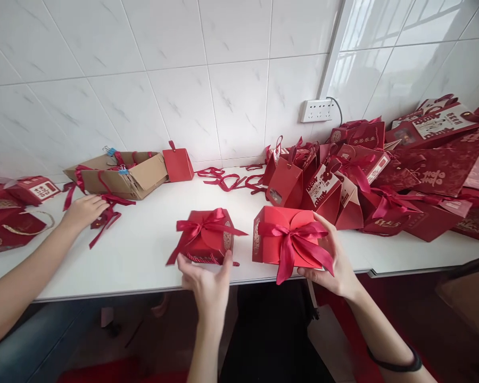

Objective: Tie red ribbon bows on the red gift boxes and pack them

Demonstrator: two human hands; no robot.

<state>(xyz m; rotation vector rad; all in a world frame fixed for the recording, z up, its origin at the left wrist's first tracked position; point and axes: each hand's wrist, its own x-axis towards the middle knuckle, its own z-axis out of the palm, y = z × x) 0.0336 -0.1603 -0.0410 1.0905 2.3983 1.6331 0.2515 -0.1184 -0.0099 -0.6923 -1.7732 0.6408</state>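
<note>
In front of me, at the table's near edge, are two red gift boxes tied with dark pink ribbon bows. My left hand (pixel 206 271) grips the smaller gift box (pixel 193 244) from its near side, thumb on the right and fingers on the left. A twisted red cord runs along that box's lower front. My right hand (pixel 337 260) holds the larger, brighter gift box (pixel 277 217) by its right side, with the thumb below the front edge. Overlapping round flaps close its top under the bow. A gap separates the two boxes.
A co-worker's hand (pixel 83 213) touches ribbon beside an open cardboard box (pixel 143 178) at left. A small red bag (pixel 178 164) stands by the wall, near loose ribbons (pixel 231 182). Many red boxes (pixel 435 165) pile up at right; more red boxes (pixel 8 234) sit far left.
</note>
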